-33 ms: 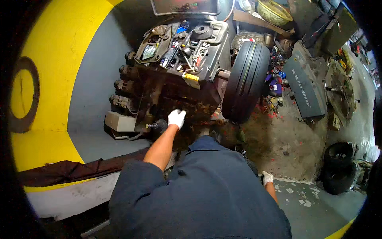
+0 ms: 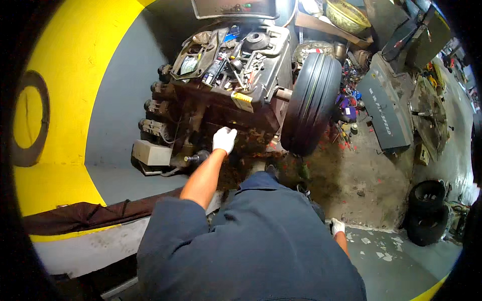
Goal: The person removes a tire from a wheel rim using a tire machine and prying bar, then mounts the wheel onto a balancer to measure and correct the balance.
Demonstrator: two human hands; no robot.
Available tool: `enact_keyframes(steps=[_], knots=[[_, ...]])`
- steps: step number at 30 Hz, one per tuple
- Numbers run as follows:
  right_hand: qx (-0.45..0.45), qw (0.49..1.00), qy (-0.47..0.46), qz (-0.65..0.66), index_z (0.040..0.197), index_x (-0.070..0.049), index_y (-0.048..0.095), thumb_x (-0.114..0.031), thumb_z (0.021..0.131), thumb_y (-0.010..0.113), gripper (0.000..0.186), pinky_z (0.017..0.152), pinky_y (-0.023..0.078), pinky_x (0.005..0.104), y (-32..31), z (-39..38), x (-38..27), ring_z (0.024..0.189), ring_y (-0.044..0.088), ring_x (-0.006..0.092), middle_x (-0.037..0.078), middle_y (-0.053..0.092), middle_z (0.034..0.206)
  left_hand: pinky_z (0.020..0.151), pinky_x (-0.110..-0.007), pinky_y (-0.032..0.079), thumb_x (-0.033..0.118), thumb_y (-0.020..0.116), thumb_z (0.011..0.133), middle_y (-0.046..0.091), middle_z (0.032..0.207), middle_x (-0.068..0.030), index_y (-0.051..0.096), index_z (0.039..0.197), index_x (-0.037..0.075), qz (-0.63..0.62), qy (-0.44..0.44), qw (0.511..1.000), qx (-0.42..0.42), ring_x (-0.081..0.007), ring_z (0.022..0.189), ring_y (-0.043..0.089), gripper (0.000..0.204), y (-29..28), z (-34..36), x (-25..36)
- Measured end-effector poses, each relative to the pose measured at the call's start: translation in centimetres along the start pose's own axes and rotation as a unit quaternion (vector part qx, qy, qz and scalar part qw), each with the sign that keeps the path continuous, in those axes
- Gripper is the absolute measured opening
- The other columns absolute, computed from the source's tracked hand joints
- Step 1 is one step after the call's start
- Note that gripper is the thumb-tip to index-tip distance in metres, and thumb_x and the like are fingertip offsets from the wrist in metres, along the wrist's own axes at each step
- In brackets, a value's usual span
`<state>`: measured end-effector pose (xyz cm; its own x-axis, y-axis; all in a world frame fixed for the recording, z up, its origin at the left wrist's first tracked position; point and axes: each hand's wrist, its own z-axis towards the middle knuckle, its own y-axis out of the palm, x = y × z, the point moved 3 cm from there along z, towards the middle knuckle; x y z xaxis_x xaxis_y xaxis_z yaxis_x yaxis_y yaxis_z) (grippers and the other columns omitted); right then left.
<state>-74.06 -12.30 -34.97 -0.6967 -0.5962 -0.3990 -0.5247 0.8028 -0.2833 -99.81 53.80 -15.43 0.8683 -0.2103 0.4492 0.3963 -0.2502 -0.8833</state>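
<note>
My left hand [image 2: 224,139], in a white glove, reaches forward to the rusty front of a wheel balancing machine [image 2: 201,108]. The hand lies against the metal just under the tool tray [image 2: 228,60]. Its fingers are turned away from me, so any grip is hidden. A black tyre [image 2: 311,103] is mounted on the machine's shaft, to the right of that hand. My right hand [image 2: 337,227], also white-gloved, hangs low beside my dark blue shirt with its fingers curled and nothing visible in it.
A yellow and grey wall [image 2: 75,75] curves along the left. A dark cloth [image 2: 85,215] lies on a low ledge at the lower left. Grey machine panels [image 2: 384,108], scattered tools and stacked black tyres [image 2: 427,210] crowd the stained floor on the right.
</note>
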Motion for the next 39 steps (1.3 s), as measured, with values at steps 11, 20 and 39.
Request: enact_keyframes(steps=[11, 20, 39], knots=[[0.099, 0.98, 0.07, 0.158, 0.104, -0.003, 0.052, -0.017, 0.092, 0.063, 0.021, 0.04, 0.041, 0.0365, 1.5, -9.8, 1.5, 0.049, 0.055, 0.0221, 0.011, 0.057, 0.072, 0.09, -0.047, 0.053, 0.036, 0.063, 0.09, 0.07, 0.104, -0.0189, 0.072, 0.105, 0.014, 0.119, 0.169, 0.978, 0.011, -0.0375, 0.103, 0.066, 0.028, 0.7, 22.6, 16.8], [0.13, 0.99, 0.046, 0.032, 0.104, -0.001, 0.065, -0.02, 0.094, 0.064, 0.021, 0.048, 0.049, 0.0327, 7.9, -20.0, -1.8, 0.056, 0.059, 0.0171, 0.006, 0.063, 0.077, 0.09, -0.047, 0.054, 0.019, 0.05, 0.095, 0.07, 0.109, -0.0214, 0.072, 0.106, 0.006, 0.162, 0.307, 0.937, -0.022, -0.0382, 0.103, 0.068, 0.028, 4.9, 27.9, 18.7], [0.124, 0.919, -0.316, -0.2, 0.103, 0.005, 0.068, -0.014, 0.092, 0.062, 0.022, 0.079, 0.052, 0.0353, 4.9, -11.3, -19.9, 0.085, 0.067, 0.0213, 0.019, 0.071, 0.094, 0.054, -0.029, 0.053, 0.0, 0.058, 0.087, 0.068, 0.079, -0.0137, 0.058, 0.09, 0.0, -0.474, -0.042, 0.853, -0.217, -0.017, 0.061, 0.065, 0.004, -1.0, 1.6, 15.2]])
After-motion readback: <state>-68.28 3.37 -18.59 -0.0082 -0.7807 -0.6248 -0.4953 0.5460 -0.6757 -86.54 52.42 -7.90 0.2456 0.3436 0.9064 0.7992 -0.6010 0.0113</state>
